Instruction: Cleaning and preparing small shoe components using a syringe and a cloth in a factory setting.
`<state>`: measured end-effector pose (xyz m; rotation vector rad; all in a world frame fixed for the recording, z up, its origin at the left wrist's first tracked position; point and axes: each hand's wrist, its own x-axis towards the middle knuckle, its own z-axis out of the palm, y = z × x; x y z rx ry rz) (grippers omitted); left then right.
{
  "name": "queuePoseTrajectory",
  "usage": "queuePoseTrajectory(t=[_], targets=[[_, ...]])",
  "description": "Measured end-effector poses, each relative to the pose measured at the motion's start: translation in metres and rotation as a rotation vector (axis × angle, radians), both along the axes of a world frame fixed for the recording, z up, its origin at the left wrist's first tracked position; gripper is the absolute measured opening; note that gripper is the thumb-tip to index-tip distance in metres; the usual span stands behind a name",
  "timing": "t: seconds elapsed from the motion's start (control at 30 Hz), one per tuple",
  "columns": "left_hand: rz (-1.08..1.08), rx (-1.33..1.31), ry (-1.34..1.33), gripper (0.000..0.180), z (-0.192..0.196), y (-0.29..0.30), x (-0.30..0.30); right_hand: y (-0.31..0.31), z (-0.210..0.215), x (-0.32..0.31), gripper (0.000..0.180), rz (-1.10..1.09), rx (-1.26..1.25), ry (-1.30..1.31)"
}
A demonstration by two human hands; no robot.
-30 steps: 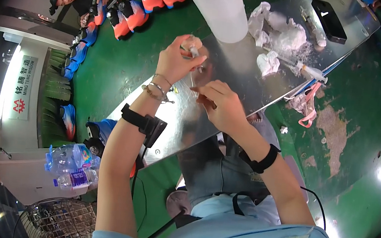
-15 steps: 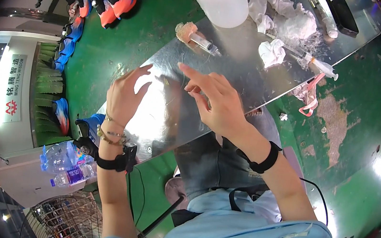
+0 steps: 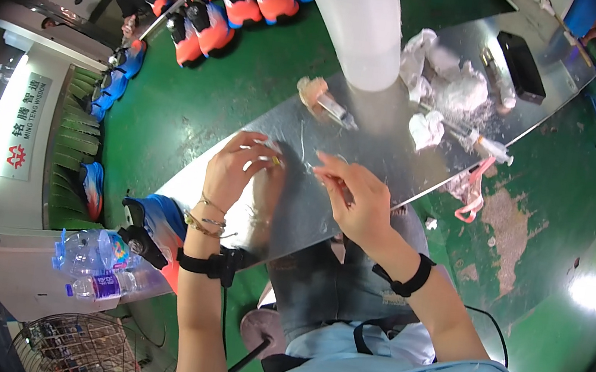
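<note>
Above a shiny metal sheet [image 3: 302, 213], my left hand [image 3: 230, 173] is closed in a pinch, with the thumb near the curled fingers. What it holds, if anything, is too small to make out. Across from it, my right hand [image 3: 358, 200] is also closed, its thumb and forefinger together around something too fine to name. A thin pale strand [image 3: 302, 141] shows between and just beyond the hands. Farther off lies a clear syringe [image 3: 336, 110] with a peach-coloured wad [image 3: 313, 92] at one end. Near my right hand are a crumpled white tissue [image 3: 426, 130] and another syringe [image 3: 490, 147].
A tall translucent white container [image 3: 356, 32] stands at the far middle. White wadding [image 3: 461, 87] and a black phone-like object [image 3: 521, 67] lie at right. Colourful shoes [image 3: 209, 31] line the far left, by another person. Plastic bottles [image 3: 104, 285] are at lower left.
The view has shifted, so most things sit lower in it. Both hands have closed from looser, spread fingers into pinches. A shoe beside my left wrist shows more fully.
</note>
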<state>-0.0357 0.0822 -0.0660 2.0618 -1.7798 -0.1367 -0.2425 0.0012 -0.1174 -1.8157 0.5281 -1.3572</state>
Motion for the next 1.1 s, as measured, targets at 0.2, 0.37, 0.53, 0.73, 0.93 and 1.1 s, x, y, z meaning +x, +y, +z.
queuePoseTrajectory(t=[0.2,0.37,0.53,0.73,0.93,1.1], targets=[[-0.075,-0.014,-0.122,0.011,0.003,-0.001,-0.009,0.002,0.009,-0.005,0.025,0.041,0.054,0.061],[0.031,-0.019,-0.168,0.007,0.008,0.014,-0.021,-0.038,0.058,-0.042,0.012,-0.095,0.093,0.150],[0.113,-0.104,-0.142,0.009,0.011,0.034,-0.027,-0.144,0.070,-0.055,0.015,-0.265,-0.115,0.490],[0.234,-0.199,0.018,0.021,0.029,0.048,-0.042,-0.197,0.048,-0.026,0.031,-0.211,-0.055,0.956],[0.303,-0.178,0.351,0.031,0.037,0.070,-0.058,-0.196,0.039,-0.016,0.024,-0.217,-0.164,0.949],[0.379,-0.225,0.443,0.029,0.032,0.080,-0.074,-0.195,0.053,-0.018,0.019,-0.261,0.041,0.615]])
